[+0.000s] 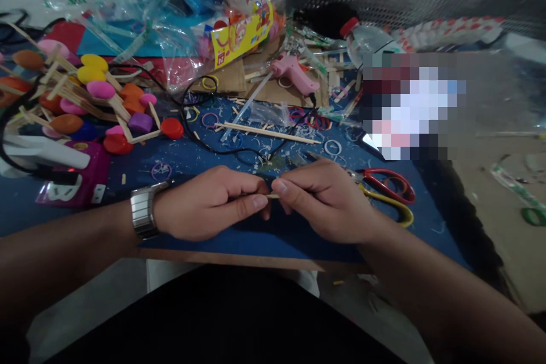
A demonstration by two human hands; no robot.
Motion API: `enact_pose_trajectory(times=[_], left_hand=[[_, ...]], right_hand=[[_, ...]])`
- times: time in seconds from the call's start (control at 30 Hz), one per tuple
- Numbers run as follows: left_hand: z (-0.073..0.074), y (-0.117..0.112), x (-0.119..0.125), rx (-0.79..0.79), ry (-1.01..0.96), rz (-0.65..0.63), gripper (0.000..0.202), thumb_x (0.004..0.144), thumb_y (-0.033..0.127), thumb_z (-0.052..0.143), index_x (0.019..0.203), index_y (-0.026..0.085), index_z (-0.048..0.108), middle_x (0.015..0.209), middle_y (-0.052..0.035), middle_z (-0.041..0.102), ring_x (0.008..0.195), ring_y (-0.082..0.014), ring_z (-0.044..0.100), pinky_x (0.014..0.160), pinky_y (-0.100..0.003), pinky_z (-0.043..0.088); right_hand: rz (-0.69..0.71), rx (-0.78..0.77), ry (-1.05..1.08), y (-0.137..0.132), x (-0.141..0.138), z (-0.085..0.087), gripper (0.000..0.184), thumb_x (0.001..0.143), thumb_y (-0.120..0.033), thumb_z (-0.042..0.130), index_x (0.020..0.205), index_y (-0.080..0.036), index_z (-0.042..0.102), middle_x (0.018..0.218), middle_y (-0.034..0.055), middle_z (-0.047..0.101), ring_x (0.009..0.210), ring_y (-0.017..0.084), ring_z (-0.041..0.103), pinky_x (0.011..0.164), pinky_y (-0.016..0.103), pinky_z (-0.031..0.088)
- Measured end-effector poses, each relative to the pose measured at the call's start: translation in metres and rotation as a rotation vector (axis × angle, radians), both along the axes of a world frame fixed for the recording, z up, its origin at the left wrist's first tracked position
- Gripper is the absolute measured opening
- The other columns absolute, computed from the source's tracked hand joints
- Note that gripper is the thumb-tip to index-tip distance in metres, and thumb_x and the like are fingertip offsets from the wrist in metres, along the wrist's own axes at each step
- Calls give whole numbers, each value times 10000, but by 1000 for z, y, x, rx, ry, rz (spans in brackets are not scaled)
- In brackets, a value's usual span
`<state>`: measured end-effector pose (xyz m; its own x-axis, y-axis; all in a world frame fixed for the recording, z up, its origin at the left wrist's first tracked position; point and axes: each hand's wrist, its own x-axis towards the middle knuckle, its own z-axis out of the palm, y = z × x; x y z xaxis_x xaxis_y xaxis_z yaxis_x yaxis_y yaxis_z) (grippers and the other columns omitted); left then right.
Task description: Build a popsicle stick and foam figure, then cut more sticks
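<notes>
Both my hands meet over the near edge of the blue table, pinching a short thin wooden stick (pixel 273 196) between them. My left hand (pixel 209 202), with a metal-band watch (pixel 144 210) on its wrist, grips one end between thumb and fingers. The other end sits in the closed fingertips of my right hand (pixel 328 199). Most of the stick is hidden by the fingers. Just right of my right hand lie scissors with red and yellow handles (pixel 390 193). Beyond the hands, longer wooden sticks (pixel 268 132) rest on the table.
A pink glue gun (pixel 296 73) lies at the back, its black cable (pixel 222 152) looping forward. Stick structures with coloured foam pieces (pixel 100 89) stand left, behind a purple power strip (pixel 85 173). A plastic bottle (pixel 369 40), a pixelated area and cardboard (pixel 490 182) are to the right.
</notes>
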<state>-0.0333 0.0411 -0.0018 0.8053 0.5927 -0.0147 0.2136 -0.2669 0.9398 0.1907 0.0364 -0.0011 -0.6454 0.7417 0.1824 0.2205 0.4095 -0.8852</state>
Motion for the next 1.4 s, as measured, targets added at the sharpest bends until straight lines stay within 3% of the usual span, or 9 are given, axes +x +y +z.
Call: enact_pose_trajectory(times=[0.23, 0.43, 0.67, 1.4], left_hand=[[-5, 2, 0, -19, -44, -26, 280, 1076, 276, 463, 963, 172, 698, 964, -12, 771, 860, -101, 701, 817, -185, 521], [-3, 2, -1, 16, -34, -31, 315, 1083, 282, 419, 931, 175, 673, 940, -16, 747, 827, -104, 670, 773, -189, 512], [-1, 2, -2, 58, -19, -34, 333, 1078, 291, 406, 874, 177, 644, 794, 10, 644, 699, -99, 575, 680, -192, 467], [-1, -2, 0, -12, -73, -7, 328, 1078, 288, 411, 834, 180, 602, 698, 34, 539, 590, -82, 465, 556, -172, 397]], right_hand=[[22, -152, 2, -2, -3, 2, 495, 1082, -431, 468, 690, -175, 632, 638, -8, 687, 536, 71, 565, 529, 203, 411], [62, -242, 42, -2, -1, 1, 487, 1084, -439, 449, 705, -180, 608, 660, -5, 667, 543, 78, 516, 566, 221, 431], [87, -273, 89, -2, -2, 1, 466, 1081, -436, 465, 712, -185, 598, 595, -46, 540, 507, 68, 439, 514, 205, 387], [74, -440, 195, -6, -3, 1, 456, 1068, -434, 503, 695, -183, 582, 597, -58, 484, 511, 63, 431, 490, 202, 378]])
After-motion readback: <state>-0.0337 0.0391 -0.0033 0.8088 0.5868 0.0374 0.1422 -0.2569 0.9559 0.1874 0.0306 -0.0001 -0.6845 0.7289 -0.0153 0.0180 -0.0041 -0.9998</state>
